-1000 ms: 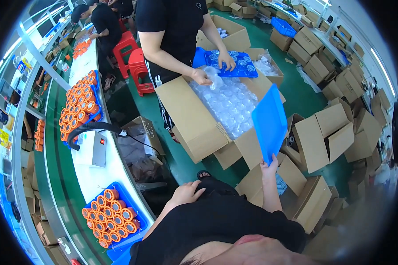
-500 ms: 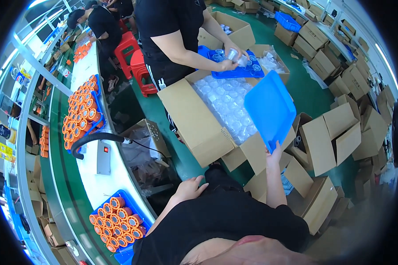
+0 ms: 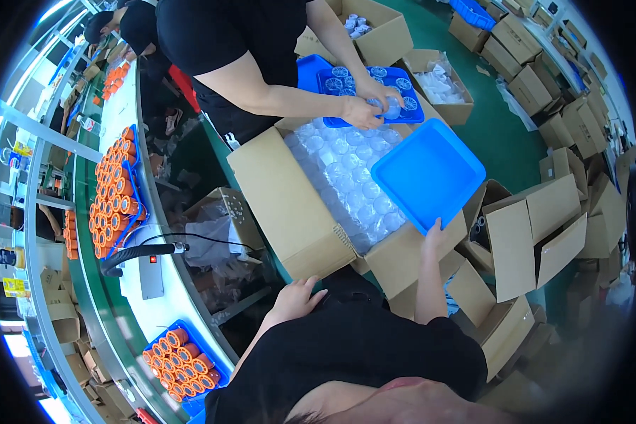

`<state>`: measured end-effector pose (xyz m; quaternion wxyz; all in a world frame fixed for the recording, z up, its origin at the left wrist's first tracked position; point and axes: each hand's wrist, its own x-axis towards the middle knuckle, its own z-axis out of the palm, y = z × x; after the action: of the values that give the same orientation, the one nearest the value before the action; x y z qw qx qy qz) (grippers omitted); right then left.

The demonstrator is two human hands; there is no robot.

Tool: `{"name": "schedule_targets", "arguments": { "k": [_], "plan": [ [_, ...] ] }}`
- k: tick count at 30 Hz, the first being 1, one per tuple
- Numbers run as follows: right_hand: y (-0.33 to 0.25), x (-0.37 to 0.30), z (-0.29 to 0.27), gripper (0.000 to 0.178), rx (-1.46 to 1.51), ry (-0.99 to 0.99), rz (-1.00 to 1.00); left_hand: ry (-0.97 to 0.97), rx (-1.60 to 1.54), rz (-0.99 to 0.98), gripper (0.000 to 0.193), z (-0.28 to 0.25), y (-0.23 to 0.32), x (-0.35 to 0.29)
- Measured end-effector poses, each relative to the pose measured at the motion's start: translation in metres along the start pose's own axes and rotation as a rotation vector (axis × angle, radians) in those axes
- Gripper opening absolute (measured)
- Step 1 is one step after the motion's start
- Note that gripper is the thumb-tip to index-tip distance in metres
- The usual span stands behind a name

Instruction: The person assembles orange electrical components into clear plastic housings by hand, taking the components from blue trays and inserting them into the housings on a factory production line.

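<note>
Blue rectangular tray point(image 3: 429, 173) hangs over the right side of the cardboard carton point(image 3: 290, 205), near edge gripped by the right hand point(image 3: 434, 237); the left hand point(image 3: 297, 300), unclenched and loosely bent, sits just beside the carton.

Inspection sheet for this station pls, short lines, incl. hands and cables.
Surface: white bench bears a grey box and trays of orange parts.
Job's things: blue tray, no contents seen, in front of a carton of clear plastic pieces.
Clutter: open cartons at right; loose plastic bags beside the bench.
Hands: right hand grips the blue tray's near edge; left hand near the waist, nothing seen in it.
Cables: thin black cable extends past the bench edge.
Surroundings: co-worker's hands handling clear pieces; green floor.
</note>
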<state>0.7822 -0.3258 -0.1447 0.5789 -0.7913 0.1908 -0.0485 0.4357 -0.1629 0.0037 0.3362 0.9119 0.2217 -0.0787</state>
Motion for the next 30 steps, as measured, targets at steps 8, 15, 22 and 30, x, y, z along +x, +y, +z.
{"name": "schedule_targets", "arguments": {
  "k": [8,15,22,30],
  "plan": [
    [0.029,0.059,-0.031,0.043,-0.080,-0.163,-0.277,0.033,-0.060,-0.026,0.040,0.022,0.020,0.007],
    [-0.093,0.060,-0.041,0.031,-0.477,0.123,-1.005,0.064,-0.078,-0.098,0.041,0.049,0.055,0.047],
    [-0.147,-0.079,0.079,0.024,0.092,-1.340,-0.489,0.236,-0.142,-0.240,0.041,0.035,0.055,0.043],
    [-0.190,-0.203,0.184,0.018,0.116,-1.892,-0.437,0.860,-0.566,-0.418,0.034,-0.011,0.044,-0.042]
  ]
}}
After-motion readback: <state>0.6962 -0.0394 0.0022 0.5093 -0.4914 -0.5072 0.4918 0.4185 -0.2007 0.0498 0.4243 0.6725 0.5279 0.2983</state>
